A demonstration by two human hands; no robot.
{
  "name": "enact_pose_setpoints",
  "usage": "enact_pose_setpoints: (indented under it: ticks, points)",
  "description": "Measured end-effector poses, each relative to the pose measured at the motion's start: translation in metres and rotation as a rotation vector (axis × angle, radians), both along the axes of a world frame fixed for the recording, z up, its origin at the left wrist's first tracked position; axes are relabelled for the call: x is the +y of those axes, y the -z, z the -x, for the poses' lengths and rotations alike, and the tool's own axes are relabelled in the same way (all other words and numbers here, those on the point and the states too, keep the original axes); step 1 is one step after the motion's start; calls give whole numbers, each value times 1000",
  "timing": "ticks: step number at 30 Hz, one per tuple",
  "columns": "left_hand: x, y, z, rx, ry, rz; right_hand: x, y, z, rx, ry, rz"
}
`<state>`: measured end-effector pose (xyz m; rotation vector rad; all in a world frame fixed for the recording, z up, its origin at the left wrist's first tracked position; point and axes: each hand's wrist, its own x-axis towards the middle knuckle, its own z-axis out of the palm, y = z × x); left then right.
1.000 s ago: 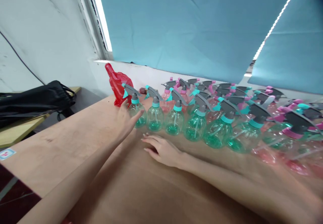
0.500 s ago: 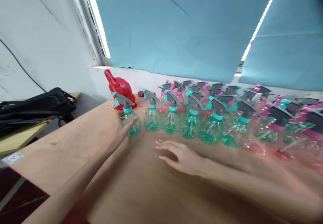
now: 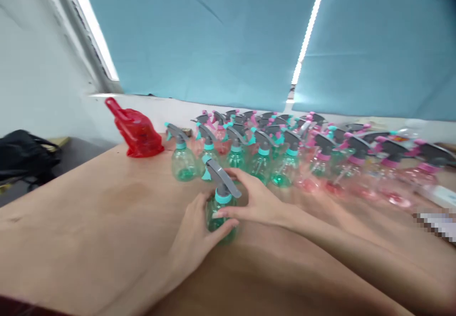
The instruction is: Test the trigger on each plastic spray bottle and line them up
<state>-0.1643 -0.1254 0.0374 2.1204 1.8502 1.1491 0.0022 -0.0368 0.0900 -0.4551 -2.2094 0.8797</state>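
Bottle (image 3: 223,195), a green one with a turquoise collar and a grey spray head, is standing nearly upright between the fingers of both hands, just above the near part of the table (image 3: 107,240) or on it; the blur is leaving that unclear. Fingers of the left hand (image 3: 197,228) are curving round its lower left side, and the left thumb is lying across the front. Fingers of the right hand (image 3: 261,199) are reaching behind it from the right, while the right thumb is pressing over its front, just above the left thumb. Both hands are grasping this one bottle, and its nozzle is pointing up and to the left, above the left fingers.

Beyond the fingers, a row of green bottles (image 3: 184,164) is standing close together, the leftmost being just past the left fingertips and the others running behind the right hand. To the right of the right fingers, above the forearm, pink bottles (image 3: 351,171) are continuing the row, with more spray heads crowding behind. A red plastic bag (image 3: 137,135) is sitting on the table, farther off and to the left of the left fingers. Well apart, past it, a black bag (image 3: 26,159) is lying at the far left. A blue blind (image 3: 213,40) is hanging beyond everything, high above the fingertips.
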Motion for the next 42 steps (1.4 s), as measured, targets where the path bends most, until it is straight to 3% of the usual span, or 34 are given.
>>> enact_pose_setpoints:
  ticks: [9, 15, 21, 25, 30, 36, 42]
  points:
    - [36, 1, -87, -154, 339, 75, 1, -6, -67, 163, 203, 185]
    - [59, 5, -136, -184, 423, 23, 0, -18, -115, 27, 353, 208]
    - [76, 6, -187, -196, 460, 9, 19, 7, -159, 178, 412, 197]
    - [87, 5, -210, -166, 558, 24, 28, 16, -185, 254, 390, 230]
    - [98, 9, -207, 22, 701, 73, 32, 13, -213, 237, 351, 189]
    - [108, 27, -169, 191, 650, 90, 40, 4, -226, 211, 295, 132]
    - [109, 30, -155, 331, 606, 125, 55, 7, -229, 174, 271, 149]
